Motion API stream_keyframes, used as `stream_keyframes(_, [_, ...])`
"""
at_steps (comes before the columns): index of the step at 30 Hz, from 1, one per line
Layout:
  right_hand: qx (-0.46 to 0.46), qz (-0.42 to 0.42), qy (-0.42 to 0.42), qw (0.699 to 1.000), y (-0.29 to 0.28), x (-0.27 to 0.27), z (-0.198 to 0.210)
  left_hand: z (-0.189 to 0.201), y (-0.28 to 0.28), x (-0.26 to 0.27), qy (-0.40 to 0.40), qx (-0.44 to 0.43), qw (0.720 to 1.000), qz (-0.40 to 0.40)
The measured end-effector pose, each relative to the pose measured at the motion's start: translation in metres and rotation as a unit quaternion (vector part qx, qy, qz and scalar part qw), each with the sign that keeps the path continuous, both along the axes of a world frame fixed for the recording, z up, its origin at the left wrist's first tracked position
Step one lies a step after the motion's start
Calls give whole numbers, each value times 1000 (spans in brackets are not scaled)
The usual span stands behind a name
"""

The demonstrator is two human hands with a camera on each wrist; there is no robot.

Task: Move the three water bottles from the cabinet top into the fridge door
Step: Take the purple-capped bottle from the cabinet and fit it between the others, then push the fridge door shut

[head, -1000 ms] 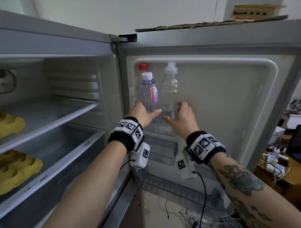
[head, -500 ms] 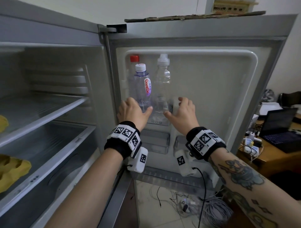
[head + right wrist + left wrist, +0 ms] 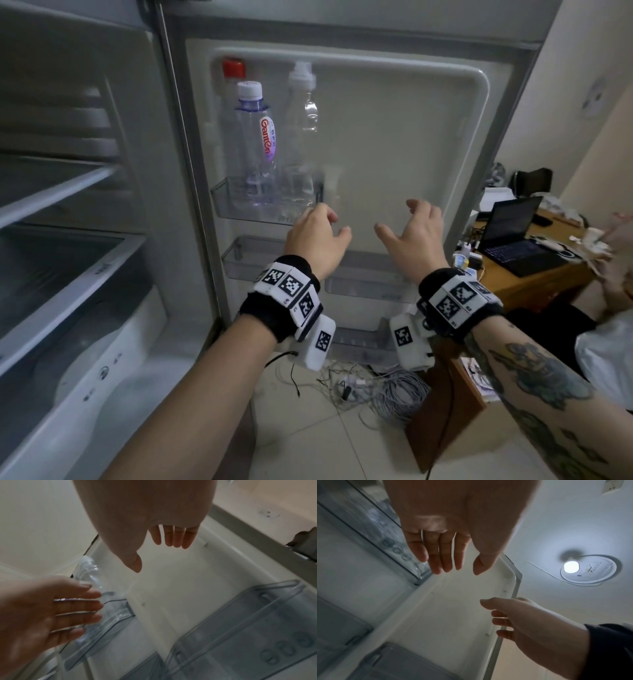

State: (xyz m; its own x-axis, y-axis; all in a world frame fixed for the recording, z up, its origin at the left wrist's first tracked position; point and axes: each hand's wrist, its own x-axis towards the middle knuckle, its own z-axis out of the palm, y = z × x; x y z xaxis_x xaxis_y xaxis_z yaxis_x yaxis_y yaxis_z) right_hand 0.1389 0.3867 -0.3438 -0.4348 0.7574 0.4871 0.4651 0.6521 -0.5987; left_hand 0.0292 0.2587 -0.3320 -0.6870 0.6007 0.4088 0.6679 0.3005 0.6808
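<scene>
Three water bottles [image 3: 255, 150] stand upright in the top door bin [image 3: 219, 200], upper left of the head view. Left hand [image 3: 317, 236] and right hand [image 3: 416, 231] hover below, fingers loose, holding nothing. Clear plastic, probably slick and squeezable: best gripped mid-body.

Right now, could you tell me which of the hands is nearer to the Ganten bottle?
Left. The left hand hovers just below and right of the Ganten bottle; the right hand is farther right.
</scene>
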Motion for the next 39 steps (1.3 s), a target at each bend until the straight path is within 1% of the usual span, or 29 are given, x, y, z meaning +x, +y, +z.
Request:
stream_keyframes(3, [-13,-37,29,999,23,21,1,-2,17,14,7,-27,1000,-13])
stream_keyframes(6, [-34,-74,65,995,49,37,0,2,38,33,36,-56,997,-31])
stream_keyframes(8, [-57,-85,82,991,67,48,-3,8,56,49,73,-78,993,-43])
stream_keyframes(10, [-101,-72,84,989,86,60,-10,17,78,68,150,-89,983,-53])
stream_keyframes(12, [-138,-56,101,984,102,65,-20,29,96,80,245,-110,961,-65])
stream_keyframes(14, [-172,-37,132,976,121,70,-28,39,118,96,334,-160,926,-73])
stream_keyframes(15, [-190,-26,146,970,130,70,-32,42,129,102,365,-187,909,-78])
stream_keyframes(17, [-236,3,175,956,148,71,-38,45,153,118,399,-236,882,-80])
stream_keyframes(19, [-274,33,204,939,157,68,-41,44,170,128,418,-278,861,-78])
stream_keyframes(21, [-297,58,213,929,165,62,-42,40,182,137,435,-311,842,-68])
stream_keyframes(23, [-308,77,195,928,177,55,-46,39,191,145,447,-343,825,-50])
stream_keyframes(25, [-298,98,165,935,183,47,-49,40,197,148,456,-366,810,-35])
stream_keyframes(27, [-296,128,153,934,185,46,-50,44,201,150,465,-387,796,-20])
stream_keyframes(29, [-307,154,161,925,180,49,-48,49,203,150,473,-397,787,-14])
stream_keyframes(31, [-313,162,170,920,181,55,-47,54,206,150,478,-413,775,-3])
stream_keyframes(37, [-318,179,150,919,177,78,-51,50,198,153,496,-430,754,24])
stream_keyframes(39, [-302,179,155,923,169,84,-55,48,186,158,503,-421,754,28])
